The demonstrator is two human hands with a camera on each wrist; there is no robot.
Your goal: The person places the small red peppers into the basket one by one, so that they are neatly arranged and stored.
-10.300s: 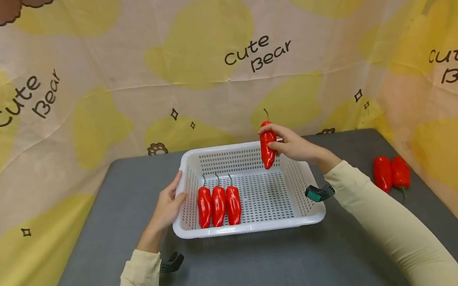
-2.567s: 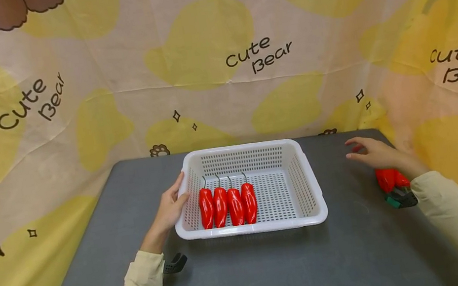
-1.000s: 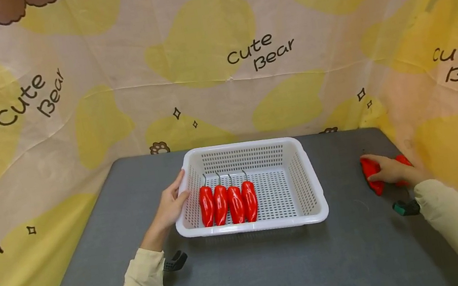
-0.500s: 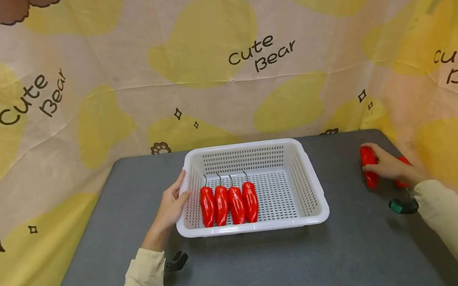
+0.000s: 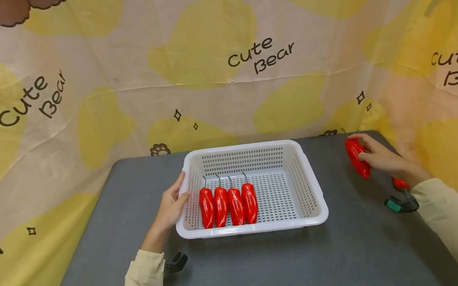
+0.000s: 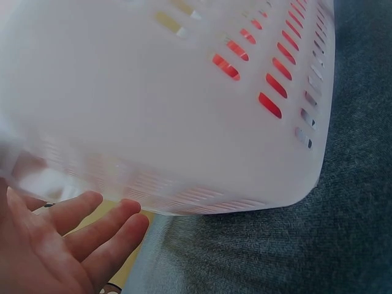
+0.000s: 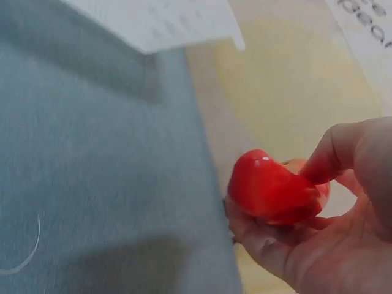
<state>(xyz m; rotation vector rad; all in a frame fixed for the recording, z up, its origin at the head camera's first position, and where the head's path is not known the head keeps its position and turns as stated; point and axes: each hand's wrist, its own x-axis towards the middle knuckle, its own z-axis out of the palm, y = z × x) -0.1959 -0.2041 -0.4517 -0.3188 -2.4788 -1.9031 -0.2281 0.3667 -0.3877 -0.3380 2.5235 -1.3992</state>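
A white perforated plastic basket (image 5: 253,229) stands on the grey table, and several red peppers (image 5: 228,205) lie side by side in its left half, stems pointing away. My left hand (image 5: 170,206) holds the basket's left rim, thumb over the edge and fingers (image 6: 113,236) along the outside wall. Off to the right of the basket, my right hand (image 5: 379,155) pinches a red pepper (image 5: 357,157) between thumb and fingers, above the table. The right wrist view shows the pepper's rounded red end (image 7: 263,187) toward the camera.
Another red pepper (image 5: 400,183) lies on the table (image 5: 250,274) at the right, partly hidden by my right wrist. A printed cloth (image 5: 195,43) hangs behind the table and along both sides.
Ten seconds ago, my right hand held a pepper over the basket; that row has since gained one. Lately it gripped one of the right-hand peppers and lifted it up and leftward. Left hand stays put.
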